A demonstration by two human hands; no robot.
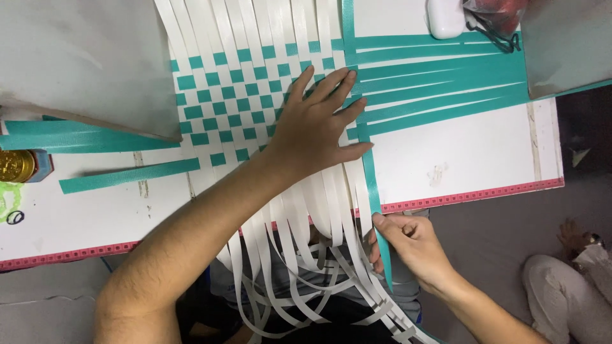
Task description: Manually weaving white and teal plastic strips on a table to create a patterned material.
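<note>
One teal strip [371,185] runs from right hand's [408,245] grip up beside left hand [315,124].

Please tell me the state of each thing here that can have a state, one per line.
Left hand: flat, pressing on the weave.
Right hand: pinched on the teal strip at the table edge.
Weave: partly woven, checkered.
White strips: loose ends hanging off the table.
White case: closed.

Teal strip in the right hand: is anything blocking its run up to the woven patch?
Nothing visible does. The right hand pinches the teal strip at the table edge; the left hand presses the weave beside it.
</note>
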